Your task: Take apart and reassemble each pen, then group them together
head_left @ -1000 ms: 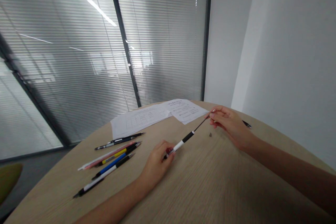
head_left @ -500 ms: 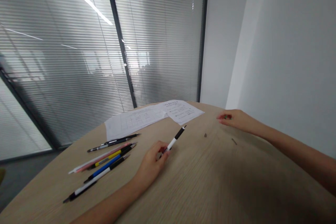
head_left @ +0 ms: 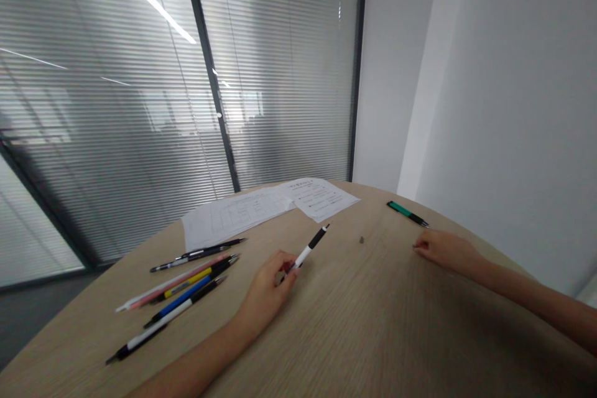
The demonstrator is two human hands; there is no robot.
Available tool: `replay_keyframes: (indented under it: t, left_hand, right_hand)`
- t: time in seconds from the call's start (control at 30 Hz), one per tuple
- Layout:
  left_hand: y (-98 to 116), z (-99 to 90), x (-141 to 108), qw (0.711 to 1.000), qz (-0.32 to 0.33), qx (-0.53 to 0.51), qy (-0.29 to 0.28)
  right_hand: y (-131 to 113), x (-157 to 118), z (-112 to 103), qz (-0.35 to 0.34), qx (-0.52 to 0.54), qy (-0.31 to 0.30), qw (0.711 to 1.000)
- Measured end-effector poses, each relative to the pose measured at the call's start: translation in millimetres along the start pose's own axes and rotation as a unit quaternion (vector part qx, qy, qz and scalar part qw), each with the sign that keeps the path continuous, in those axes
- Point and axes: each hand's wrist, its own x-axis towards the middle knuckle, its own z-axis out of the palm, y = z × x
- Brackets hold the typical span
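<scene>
My left hand (head_left: 268,286) is closed around a white ballpoint pen (head_left: 305,255) with a black grip, its tip angled up toward the far right. My right hand (head_left: 441,249) is low over the table's right side, thumb and fingers pinched together. A small dark bit shows at its fingertips, too small to name. Just beyond that hand lies a green pen (head_left: 405,211) with a black grip. Between the hands is a small grey bit (head_left: 361,239) on the wood.
Several pens lie left of my left hand, including a blue pen (head_left: 180,301), a yellow pen (head_left: 189,283) and a white pen (head_left: 161,323). Printed sheets (head_left: 233,214) rest at the back of the round wooden table (head_left: 336,329). Behind stand a blinds-covered glass partition and a white wall.
My right hand has let go of the green pen at the far right and come back nearer, pinching where a small dark sliver lay. My left hand still holds its pen in place.
</scene>
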Motion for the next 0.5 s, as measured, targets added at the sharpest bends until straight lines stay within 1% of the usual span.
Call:
replay_keyframes:
  t: [0.1,0.2,0.27,0.37,0.43,0.5]
  left_hand:
    - [-0.2,0.7,0.0,1.0,-0.003,0.003,-0.001]
    - [0.5,1.1,-0.4,1.0,-0.005,0.004,-0.002]
    - [1.0,1.0,-0.5,1.0,-0.007,0.004,-0.004]
    - [1.6,0.4,-0.6,1.0,-0.013,0.007,-0.001]
    - [1.9,0.0,-0.8,1.0,-0.011,0.008,0.005]
    - [2.1,-0.3,-1.2,1.0,-0.007,0.008,0.011]
  right_hand:
    - [-2.6,-1.1,-0.2,-0.011,-0.047,-0.032,0.998]
    - [-7.1,-0.7,-3.6,-0.027,-0.08,-0.037,0.996]
    - [-13.4,1.0,-6.9,-0.036,-0.076,-0.034,0.996]
    - [-31.0,6.4,-14.2,-0.051,-0.024,-0.013,0.998]
    - [-49.0,10.5,-21.6,-0.058,0.028,0.017,0.998]
    - [-70.9,14.1,-30.5,-0.076,0.103,0.044,0.991]
